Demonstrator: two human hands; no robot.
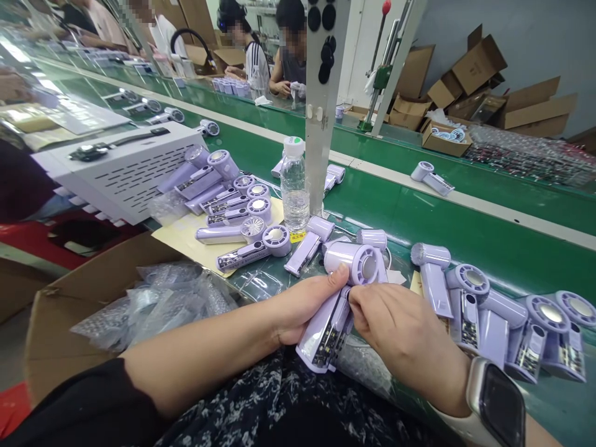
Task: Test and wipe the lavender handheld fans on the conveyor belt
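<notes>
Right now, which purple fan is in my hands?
The fan above the lap: the left hand grips it and the right hand is at its neck; other fans nearby rest on the table.

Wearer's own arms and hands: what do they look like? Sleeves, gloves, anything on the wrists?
Left hand: ungloved, bare wrist, loose black sleeve ending near the elbow. Right hand: ungloved, with a pale-banded, dark-faced rectangular smartwatch at the wrist; right sleeve out of view.

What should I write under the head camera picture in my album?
Left hand holding a purple fan, right hand touching it just below the round head, more fans nearby.
</notes>
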